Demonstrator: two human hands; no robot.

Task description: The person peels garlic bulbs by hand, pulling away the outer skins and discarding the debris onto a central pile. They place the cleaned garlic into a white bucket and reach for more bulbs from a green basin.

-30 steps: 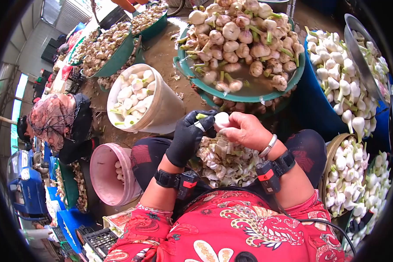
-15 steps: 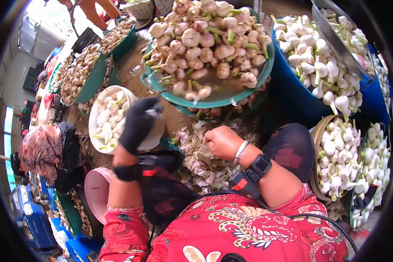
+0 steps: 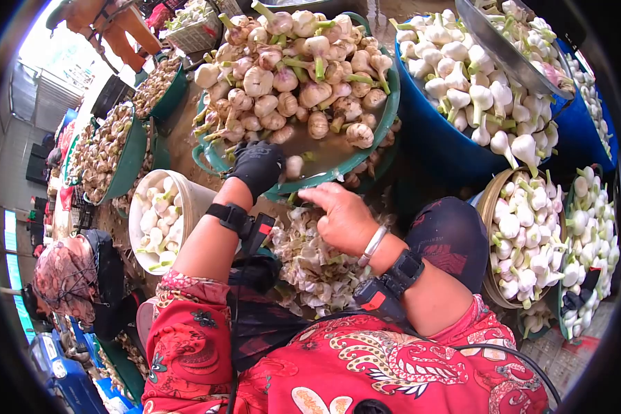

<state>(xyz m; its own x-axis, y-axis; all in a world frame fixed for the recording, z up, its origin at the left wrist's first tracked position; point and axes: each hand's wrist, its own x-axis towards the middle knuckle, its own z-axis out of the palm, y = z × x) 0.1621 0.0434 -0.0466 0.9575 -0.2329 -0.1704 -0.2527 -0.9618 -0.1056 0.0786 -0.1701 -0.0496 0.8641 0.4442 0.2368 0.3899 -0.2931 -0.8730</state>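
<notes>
My left hand (image 3: pixel 257 168), in a black glove, reaches over the near rim of a green tub (image 3: pixel 317 183) heaped with unpeeled garlic bulbs (image 3: pixel 286 79). Its fingers point down among the bulbs and are mostly hidden, so a grip cannot be made out. One garlic bulb (image 3: pixel 294 167) lies in the murky water just right of the glove. My bare right hand (image 3: pixel 345 219) hovers close to the tub's near rim, index finger stretched out to the left, with nothing visible in it. Below both hands lies a pile of garlic skins (image 3: pixel 310 259).
A white bucket (image 3: pixel 193 196) of peeled garlic stands at left. To the right are a blue barrel (image 3: pixel 421 117) and a round basket (image 3: pixel 492 276) full of cleaned bulbs. More green tubs (image 3: pixel 127 162) stand at far left. A person's patterned head covering (image 3: pixel 65 276) shows at left.
My left hand has moved from above the white bucket up and right to the green tub. My right hand's fingers have stretched out from a closed pose. The view has shifted slightly.
</notes>
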